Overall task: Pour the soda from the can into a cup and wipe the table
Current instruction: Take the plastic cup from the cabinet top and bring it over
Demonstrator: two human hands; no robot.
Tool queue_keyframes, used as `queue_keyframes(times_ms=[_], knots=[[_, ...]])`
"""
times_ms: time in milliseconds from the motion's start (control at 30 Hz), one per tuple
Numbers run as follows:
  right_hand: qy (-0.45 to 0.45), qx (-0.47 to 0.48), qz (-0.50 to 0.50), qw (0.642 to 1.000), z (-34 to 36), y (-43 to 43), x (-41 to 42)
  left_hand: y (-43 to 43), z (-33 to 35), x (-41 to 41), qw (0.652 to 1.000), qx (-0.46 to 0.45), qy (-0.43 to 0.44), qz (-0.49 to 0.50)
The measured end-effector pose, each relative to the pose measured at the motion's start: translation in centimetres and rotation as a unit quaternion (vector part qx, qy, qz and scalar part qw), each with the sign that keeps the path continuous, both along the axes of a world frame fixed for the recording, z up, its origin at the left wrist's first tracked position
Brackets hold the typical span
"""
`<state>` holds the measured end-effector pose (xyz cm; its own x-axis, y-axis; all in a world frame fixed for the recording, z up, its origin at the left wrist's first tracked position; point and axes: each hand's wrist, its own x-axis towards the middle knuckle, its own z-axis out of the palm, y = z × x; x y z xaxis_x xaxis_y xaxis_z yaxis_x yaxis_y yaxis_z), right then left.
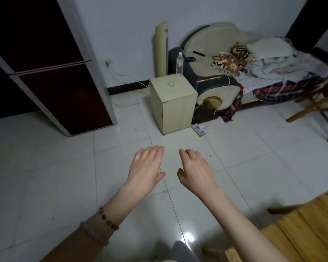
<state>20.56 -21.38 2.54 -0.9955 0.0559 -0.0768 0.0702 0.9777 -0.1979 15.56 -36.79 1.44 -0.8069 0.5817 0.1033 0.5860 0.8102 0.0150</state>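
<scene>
Over the tiled floor (pixel 45 167), the left hand (pixel 146 167) and right hand (pixel 195 171) hover palms down, fingers loosely spread, holding nothing. The slatted wooden table (pixel 301 224) shows its corner just beside the right forearm; a small cabinet (pixel 174 103) stands well ahead.

Dim, soft indoor light; floor tile (pixel 187 236) glare; wide-angle edge warp

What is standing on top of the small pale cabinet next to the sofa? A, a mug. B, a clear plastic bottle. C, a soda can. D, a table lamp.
B: a clear plastic bottle with a white cap stands upright at the back right corner of the top of the cabinet; no can, mug or lamp is there.
</scene>
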Motion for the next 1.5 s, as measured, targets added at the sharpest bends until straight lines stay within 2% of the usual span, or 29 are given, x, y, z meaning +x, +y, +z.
queue_keyframes(times_ms=[133,433,733,867,1133,1500], knots=[[-0.006,0.013,0.022,1.0,-0.2,-1.2,-5.2,-1.1,0.2,-4.2,0.999,0.013,-0.03,0.02],[0.0,0.006,0.072,0.997,-1.1,-1.4,-20.7,-0.8,-0.1,-18.7,0.998,0.027,0.028,0.054],[0.009,0.0,0.07,0.997,-0.1,0.8,-35.9,-0.6,-0.3,-32.2,0.995,-0.003,-0.002,0.096],[0.006,0.007,0.068,0.998,0.1,1.0,-41.1,-1.2,-0.9,-36.7,0.994,0.03,0.016,0.101],[-0.006,0.013,0.046,0.999,-1.1,-0.7,-52.1,-2.1,-2.0,-49.4,0.997,0.037,-0.034,0.064],[-0.032,0.001,-0.073,0.997,-1.7,-4.8,-69.6,-4.0,-2.6,-70.6,0.998,0.02,-0.03,-0.049]])
